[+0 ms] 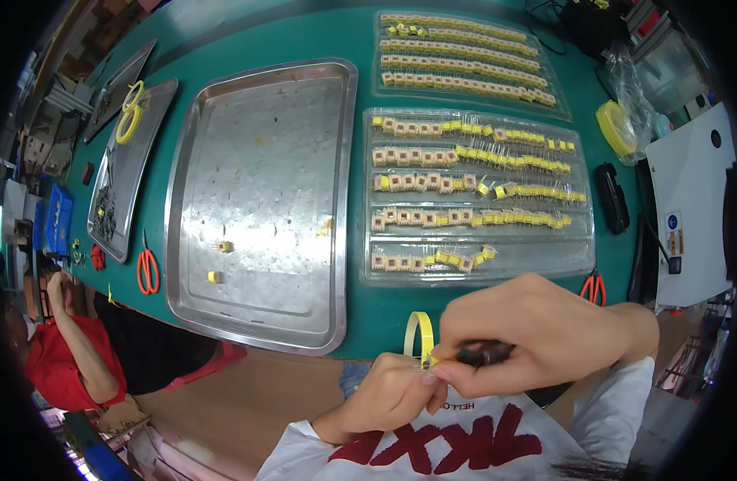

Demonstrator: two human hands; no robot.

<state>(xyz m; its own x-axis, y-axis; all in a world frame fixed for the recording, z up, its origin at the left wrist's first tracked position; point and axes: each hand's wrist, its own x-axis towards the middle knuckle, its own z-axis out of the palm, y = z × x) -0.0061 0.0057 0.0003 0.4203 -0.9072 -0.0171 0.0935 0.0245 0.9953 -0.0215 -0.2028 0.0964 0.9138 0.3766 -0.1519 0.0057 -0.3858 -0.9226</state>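
Observation:
At the table's near edge my two hands meet, fingertips close together. Between thumb and fingers my left hand [391, 391] pinches a small pinned component [425, 364], mostly hidden by the fingers. My right hand [533, 333] is closed round a dark-handled tool [485, 353], whose working end I cannot make out. Its thumb and forefinger press at the component. A loop of yellow tape [419, 330] stands up just behind the fingertips. Beyond my hands, a clear plastic tray [505, 255] holds rows of small components, some wrapped in yellow, others showing pale bobbins.
A large metal tray [264, 184] carries two small components. A second clear tray [465, 100] lies farther back. Orange-handled scissors [148, 271] lie left, another orange-handled pair [593, 289] right. Yellow tape rolls [617, 128] sit at the right edge. A person in red [72, 361] is at left.

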